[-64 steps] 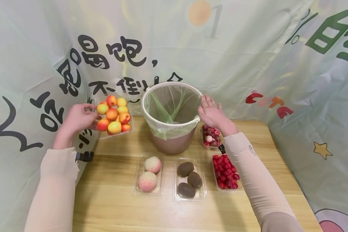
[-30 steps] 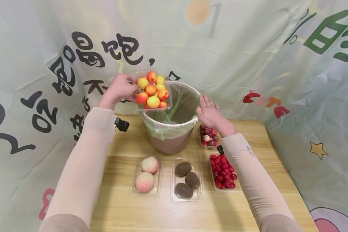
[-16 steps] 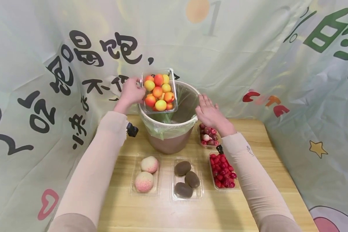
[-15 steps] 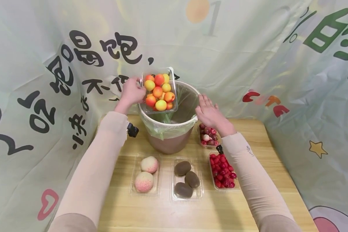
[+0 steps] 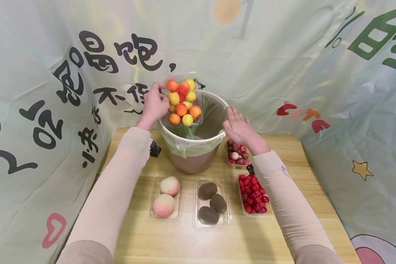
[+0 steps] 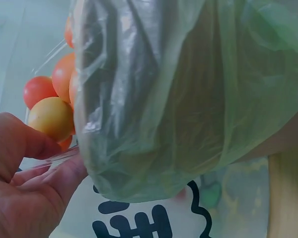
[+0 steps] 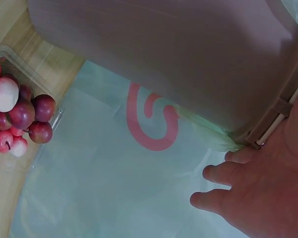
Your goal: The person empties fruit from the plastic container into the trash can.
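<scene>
My left hand (image 5: 156,103) pinches the left edge of a clear plastic box (image 5: 199,118) of small red, orange and yellow fruits (image 5: 181,109). Its far side is raised, tilting the box over the left part of a lined bin (image 5: 194,161). In the left wrist view, thumb and fingers grip the box edge beside the green bag (image 6: 154,109). On the bin's right, my right hand (image 5: 240,128) rests against the rim with its fingers straight. The right wrist view shows that hand (image 7: 258,188) at the bin's outer wall (image 7: 169,54).
In front of the bin lie clear boxes of two peaches (image 5: 165,198) and three brown kiwi-like fruits (image 5: 212,203). To its right are boxes of red berries (image 5: 253,194) and dark red round fruits (image 5: 237,153). Printed fabric walls (image 5: 267,66) surround the wooden table (image 5: 171,242).
My left hand has carried the fruit box right from beside the bin to over its opening. Most recently the box tilted more and the fruits shifted inside. My right hand stayed on the rim.
</scene>
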`<state>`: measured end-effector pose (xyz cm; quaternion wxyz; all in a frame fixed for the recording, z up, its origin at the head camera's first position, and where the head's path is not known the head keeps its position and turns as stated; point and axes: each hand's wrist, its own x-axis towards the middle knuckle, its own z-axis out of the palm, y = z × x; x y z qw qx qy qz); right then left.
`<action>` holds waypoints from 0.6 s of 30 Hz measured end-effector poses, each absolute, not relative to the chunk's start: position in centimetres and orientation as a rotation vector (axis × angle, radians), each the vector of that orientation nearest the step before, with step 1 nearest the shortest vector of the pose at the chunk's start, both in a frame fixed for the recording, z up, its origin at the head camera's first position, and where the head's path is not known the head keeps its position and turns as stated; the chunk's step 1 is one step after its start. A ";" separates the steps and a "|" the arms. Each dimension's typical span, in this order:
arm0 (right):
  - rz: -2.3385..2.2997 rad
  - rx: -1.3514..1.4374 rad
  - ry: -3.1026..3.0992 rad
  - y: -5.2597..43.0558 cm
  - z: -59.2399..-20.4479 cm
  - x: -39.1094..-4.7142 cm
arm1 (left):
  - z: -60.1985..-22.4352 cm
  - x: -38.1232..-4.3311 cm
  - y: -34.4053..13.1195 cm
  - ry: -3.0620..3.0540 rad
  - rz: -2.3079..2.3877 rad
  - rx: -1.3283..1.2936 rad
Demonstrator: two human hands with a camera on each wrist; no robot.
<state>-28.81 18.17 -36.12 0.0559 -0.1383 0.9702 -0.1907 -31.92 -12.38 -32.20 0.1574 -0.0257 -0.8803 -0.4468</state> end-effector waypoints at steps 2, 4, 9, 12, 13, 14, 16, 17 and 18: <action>-0.574 -0.419 2.941 18.2 -36.1 -28.8 | -32.2 -31.9 -12.3 -2.502 -1.277 -0.074; -0.570 -0.420 2.939 18.3 -36.1 -28.8 | -32.3 -32.0 -12.2 -2.486 -1.273 -0.085; -0.569 -0.417 2.938 18.2 -35.9 -28.8 | -32.4 -32.0 -12.1 -2.457 -1.265 -0.105; -0.565 -0.417 2.937 18.2 -35.8 -28.8 | -32.5 -32.0 -12.1 -2.455 -1.262 -0.098; -0.563 -0.417 2.935 18.1 -35.8 -28.8 | -32.5 -32.0 -12.1 -2.455 -1.263 -0.095; -0.561 -0.417 2.933 18.1 -35.8 -28.8 | -32.6 -32.0 -12.2 -2.456 -1.264 -0.092; -0.555 -0.416 2.928 18.1 -35.9 -28.9 | -32.6 -32.0 -12.2 -2.457 -1.268 -0.089; -0.553 -0.416 2.928 18.1 -35.9 -28.9 | -32.7 -32.0 -12.2 -2.457 -1.269 -0.089; -0.552 -0.416 2.927 18.1 -35.9 -28.9 | -32.7 -32.0 -12.2 -2.454 -1.269 -0.091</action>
